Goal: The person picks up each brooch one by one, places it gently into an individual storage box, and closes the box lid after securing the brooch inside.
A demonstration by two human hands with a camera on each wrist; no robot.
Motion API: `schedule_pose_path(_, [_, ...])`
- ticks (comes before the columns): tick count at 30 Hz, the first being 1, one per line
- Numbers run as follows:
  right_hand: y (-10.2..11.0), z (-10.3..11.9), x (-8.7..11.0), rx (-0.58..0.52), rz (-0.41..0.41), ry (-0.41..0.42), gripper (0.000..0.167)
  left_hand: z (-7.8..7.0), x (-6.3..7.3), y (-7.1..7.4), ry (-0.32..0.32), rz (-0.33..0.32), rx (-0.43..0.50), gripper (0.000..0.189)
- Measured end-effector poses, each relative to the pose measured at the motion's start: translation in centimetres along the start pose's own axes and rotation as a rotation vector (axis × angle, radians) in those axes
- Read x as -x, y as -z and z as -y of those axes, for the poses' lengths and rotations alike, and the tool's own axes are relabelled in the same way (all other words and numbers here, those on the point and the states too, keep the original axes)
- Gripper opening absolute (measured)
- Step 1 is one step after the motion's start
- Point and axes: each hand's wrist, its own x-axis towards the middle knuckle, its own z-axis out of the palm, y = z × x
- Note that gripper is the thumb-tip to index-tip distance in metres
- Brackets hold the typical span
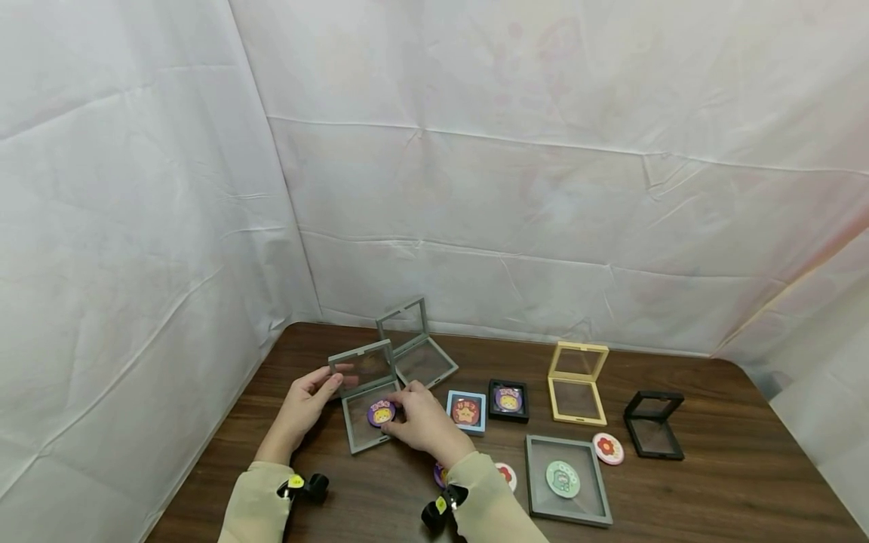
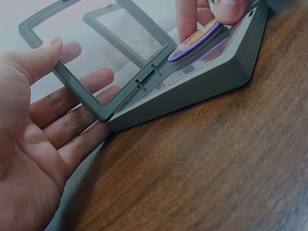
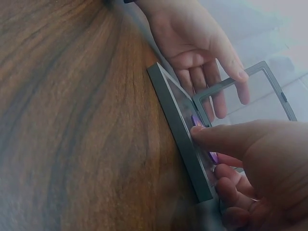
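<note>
My left hand [image 1: 303, 407] pinches the raised lid of a grey hinged display case [image 1: 348, 426], thumb on one face and fingers behind the clear film. The case's base lies on the wooden table. In my right hand [image 1: 428, 426] is a round purple badge [image 1: 382, 413] with a yellow character, pinched by its edge. The left wrist view shows the badge [image 2: 197, 41] tilted just over the base's film, close to the hinge. From the right wrist, my thumb partly covers the badge [image 3: 213, 157]; whether it touches the film I cannot tell.
Behind stands another opened grey case [image 1: 444, 369]. To the right are a blue case [image 1: 482, 430], a small black case [image 1: 508, 416], a yellow opened case [image 1: 577, 420], a black opened case [image 1: 661, 455], a large grey case [image 1: 570, 518] and a flower badge [image 1: 608, 449]. White cloth [image 1: 475, 188] hangs behind.
</note>
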Motion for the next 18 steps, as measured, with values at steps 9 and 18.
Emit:
schedule_pose_path(9, [-0.27, 0.01, 0.01, 0.014, -0.003, -0.006, 0.054, 0.1, 0.1, 0.15, -0.014, -0.001, -0.003, 0.038])
schedule_pose_path(18, [-0.39, -0.16, -0.03, 0.011, -0.005, 0.004, 0.053, -0.03, 0.03, 0.06, -0.002, -0.002, 0.002, 0.039])
